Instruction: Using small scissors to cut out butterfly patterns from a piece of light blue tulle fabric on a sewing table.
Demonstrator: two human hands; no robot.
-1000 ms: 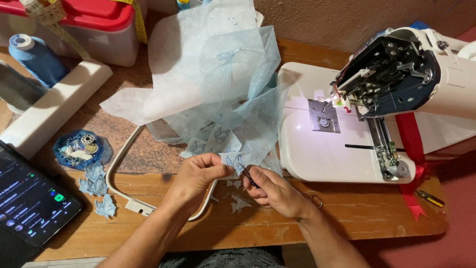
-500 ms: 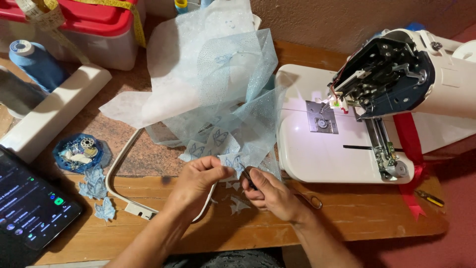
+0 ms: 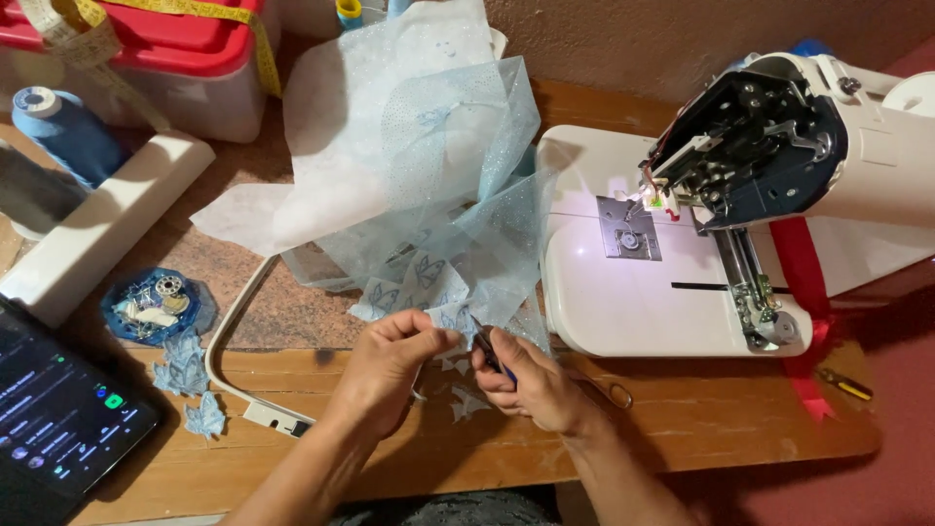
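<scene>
Nearest us, our left hand [image 3: 390,365] pinches the lower edge of the pale blue tulle [image 3: 458,214], fingers closed on a small embroidered leaf motif [image 3: 450,319]. Just beside it, our right hand [image 3: 531,380] is closed round small dark snips [image 3: 487,346], tips right at the motif's edge. Can't tell if the blades are parted.

Risk as we judge it: blades sit so close to the stitching that a slip could nick the embroidery, or catch a left fingertip, esp. w/ the fabric bunched and hiding what lies under the cut. Tulle is light, so it may shift if the pinch loosens.

Cut leaf pieces [image 3: 466,401] lie on the wooden table [image 3: 682,429] near both hands and could be swept off by a wrist. Further left, more leaves [image 3: 185,365] and a blue bobbin case [image 3: 154,304] by a dark tablet [image 3: 58,419]. A white hoop frame [image 3: 234,375] sits partly under the fabric and could snag it. Far right, the white sewing machine [image 3: 682,282], w/ tulle touching its bed.
</scene>
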